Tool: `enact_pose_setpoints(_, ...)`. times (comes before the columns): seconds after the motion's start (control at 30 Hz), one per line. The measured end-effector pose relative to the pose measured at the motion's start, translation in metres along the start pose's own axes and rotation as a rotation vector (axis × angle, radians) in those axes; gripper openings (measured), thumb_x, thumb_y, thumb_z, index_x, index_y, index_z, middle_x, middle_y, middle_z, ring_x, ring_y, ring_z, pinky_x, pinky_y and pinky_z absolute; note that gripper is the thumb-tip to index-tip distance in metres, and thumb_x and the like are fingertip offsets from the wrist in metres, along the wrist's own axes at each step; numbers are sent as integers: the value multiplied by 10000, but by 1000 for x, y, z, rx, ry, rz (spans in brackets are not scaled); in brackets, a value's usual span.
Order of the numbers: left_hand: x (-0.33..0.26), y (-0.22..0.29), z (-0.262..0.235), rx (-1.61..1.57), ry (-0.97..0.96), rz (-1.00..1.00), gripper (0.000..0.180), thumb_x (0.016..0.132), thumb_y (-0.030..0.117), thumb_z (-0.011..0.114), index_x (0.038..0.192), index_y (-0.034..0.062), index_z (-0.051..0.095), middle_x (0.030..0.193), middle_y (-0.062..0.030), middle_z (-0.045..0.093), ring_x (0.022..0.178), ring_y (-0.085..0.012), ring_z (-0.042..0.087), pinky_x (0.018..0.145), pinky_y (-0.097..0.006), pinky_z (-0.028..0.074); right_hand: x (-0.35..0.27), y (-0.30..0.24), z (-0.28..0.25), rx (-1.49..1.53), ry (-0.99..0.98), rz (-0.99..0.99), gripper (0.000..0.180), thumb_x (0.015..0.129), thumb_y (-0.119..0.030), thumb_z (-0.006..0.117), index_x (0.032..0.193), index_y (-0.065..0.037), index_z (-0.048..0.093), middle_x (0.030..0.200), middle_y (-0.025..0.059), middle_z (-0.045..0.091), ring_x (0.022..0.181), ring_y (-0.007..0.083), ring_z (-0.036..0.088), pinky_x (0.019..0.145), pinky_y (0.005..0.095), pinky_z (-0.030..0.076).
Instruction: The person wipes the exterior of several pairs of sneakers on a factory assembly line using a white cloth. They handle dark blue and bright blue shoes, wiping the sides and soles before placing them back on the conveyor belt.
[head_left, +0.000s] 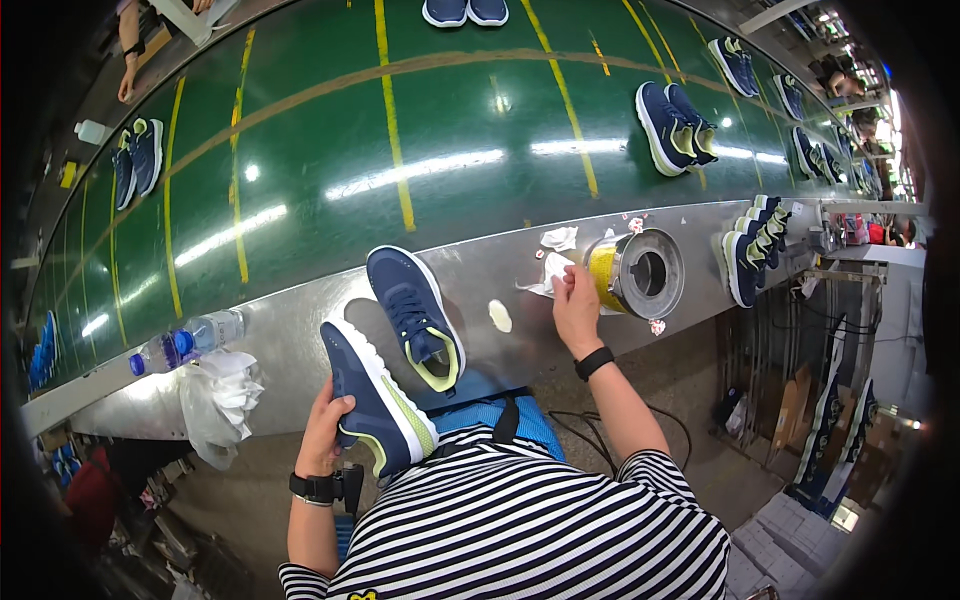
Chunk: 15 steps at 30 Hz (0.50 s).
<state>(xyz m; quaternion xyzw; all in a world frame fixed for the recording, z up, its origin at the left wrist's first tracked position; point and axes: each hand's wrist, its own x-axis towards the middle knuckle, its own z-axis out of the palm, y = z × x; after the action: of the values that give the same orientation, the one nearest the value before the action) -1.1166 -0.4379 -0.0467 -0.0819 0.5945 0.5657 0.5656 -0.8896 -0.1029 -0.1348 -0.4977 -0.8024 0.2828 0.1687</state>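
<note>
My left hand (322, 430) is closed round a navy sneaker (358, 385) with a white sole and lime lining, tilted on its side at the metal ledge's near edge. Its mate, another navy sneaker (408, 305), lies sole down on the ledge just beyond. At the right, my right hand (577, 315) pinches a white cloth (546, 276), which looks like a thin wipe. Close beside that hand is a round metal can (672, 262) with a yellow label and a hole in its lid. A second crumpled white wipe (559, 238) lies behind the first.
Beyond the metal ledge (480, 350) runs a green conveyor belt (310, 130) carrying spaced pairs of sneakers (665, 130). Several sneakers (752, 250) stand together at the ledge's right. Plastic bottles (190, 340) and a white plastic bag (218, 405) are at the left. A person's arm (130, 50) shows across the belt.
</note>
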Motion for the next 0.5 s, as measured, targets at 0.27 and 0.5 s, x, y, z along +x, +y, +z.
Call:
enact_pose_setpoints(0.27, 1, 4, 1, 90, -7, -43, 634, 809, 149, 580, 1381, -14, 358, 1154, -96, 575, 860, -123, 607, 702, -212, 498, 2, 18, 30, -162, 69, 9, 247, 813, -216, 666, 972, -53, 570, 909, 137, 547, 874, 321, 539, 747, 421, 428)
enact_pose_setpoints(0.5, 0, 5, 5, -6, -33, -19, 670, 821, 118, 599, 1410, -12, 306, 1177, -94, 561, 955, -133, 594, 820, -258, 492, -8, 8, 11, 132, -46, -133, 151, 740, -20, 587, 877, -7, 525, 992, 114, 552, 828, 223, 494, 731, 328, 417)
